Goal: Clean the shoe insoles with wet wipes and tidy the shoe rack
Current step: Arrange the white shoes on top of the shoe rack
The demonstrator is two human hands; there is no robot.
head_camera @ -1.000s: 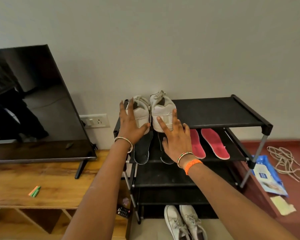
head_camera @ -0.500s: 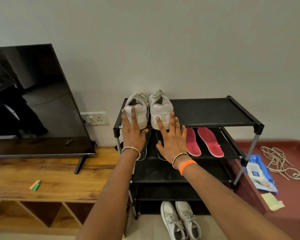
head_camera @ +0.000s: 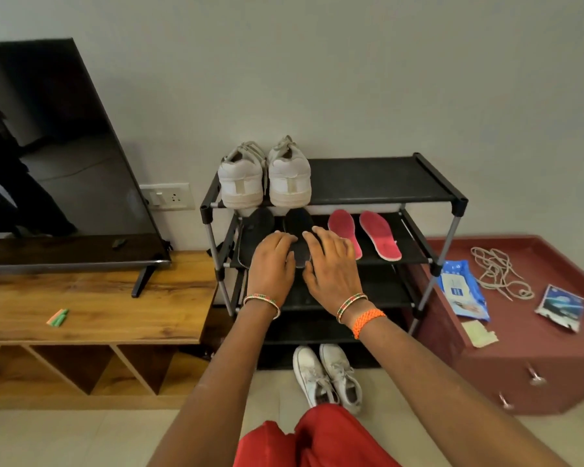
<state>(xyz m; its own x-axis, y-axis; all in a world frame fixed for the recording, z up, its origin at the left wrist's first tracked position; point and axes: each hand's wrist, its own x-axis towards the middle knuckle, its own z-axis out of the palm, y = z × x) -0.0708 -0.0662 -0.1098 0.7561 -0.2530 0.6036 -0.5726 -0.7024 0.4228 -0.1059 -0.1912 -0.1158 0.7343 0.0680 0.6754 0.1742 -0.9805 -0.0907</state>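
While both hands sit low over the second shelf, the step in hand appears to be tidying: the dark insoles are being reached for or squared up on the shoe rack [head_camera: 429,197].

Left to right, the layout is as follows. A television [head_camera: 61,156] stands on a wooden cabinet [head_camera: 115,308]. On the rack's top shelf, a pair of white sneakers [head_camera: 265,178] sits at the left end, heels outward. Below them lie two dark insoles [head_camera: 295,219], side by side, toes toward the wall.

The left hand [head_camera: 272,261] hangs over the near end of the left dark insole, fingers bent downward; whether it has hold of the insole cannot be told. The right hand [head_camera: 332,261] lies spread across the near end of the right dark insole, fingers fairly straight, gripping nothing visible.

Just beside it lie two pink insoles [head_camera: 363,232], well clear of either hand. A second white pair [head_camera: 327,375] stands on the floor below the rack. On the red-brown chest [head_camera: 520,365] lie a blue wet-wipe pack [head_camera: 462,289] and loose laces [head_camera: 499,276].

The next move likely calls for a firm pinch on each heel end, or a reach right for the wipes if cleaning remains.
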